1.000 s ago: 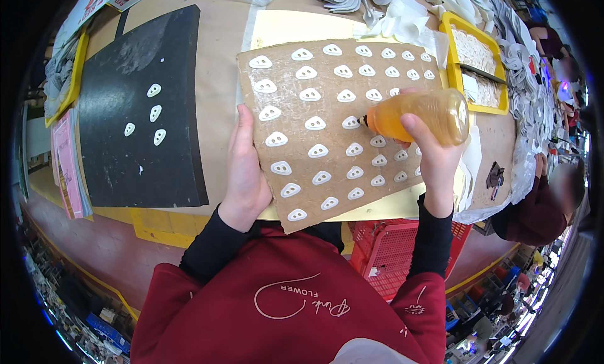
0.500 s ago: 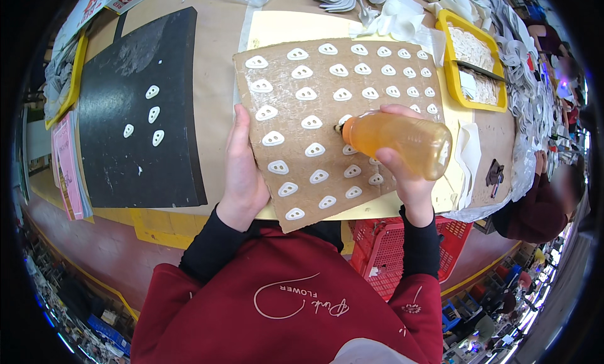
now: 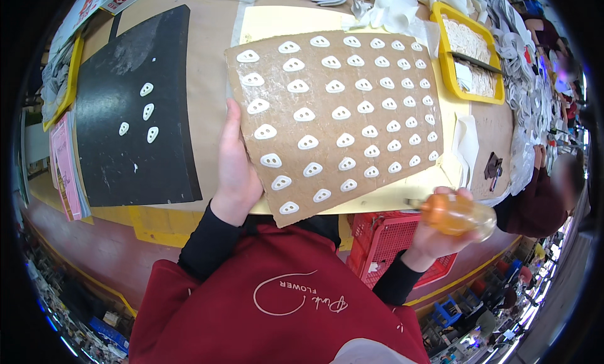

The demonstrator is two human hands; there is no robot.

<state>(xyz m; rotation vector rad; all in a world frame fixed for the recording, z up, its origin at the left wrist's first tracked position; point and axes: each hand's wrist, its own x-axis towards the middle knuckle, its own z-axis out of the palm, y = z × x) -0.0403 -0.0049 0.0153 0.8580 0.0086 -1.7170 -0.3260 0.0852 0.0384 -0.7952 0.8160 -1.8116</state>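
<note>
The bottle (image 3: 465, 217) is in the right hand (image 3: 433, 239), whose fingers are closed around its body. It is to the lower right of the board (image 3: 286, 125), apart from it; its long axis goes nearly left to right, with the nozzle (image 3: 413, 203) toward the left. The left hand (image 3: 237, 182) is nearer to the board and holds it at the left edge, most fingers hidden. White pieces (image 3: 345, 139) lie on it in rows

The brown cardboard (image 3: 281, 112) shows rows of white pieces (image 3: 345, 139); the bottle (image 3: 462, 215) is amber.
</note>
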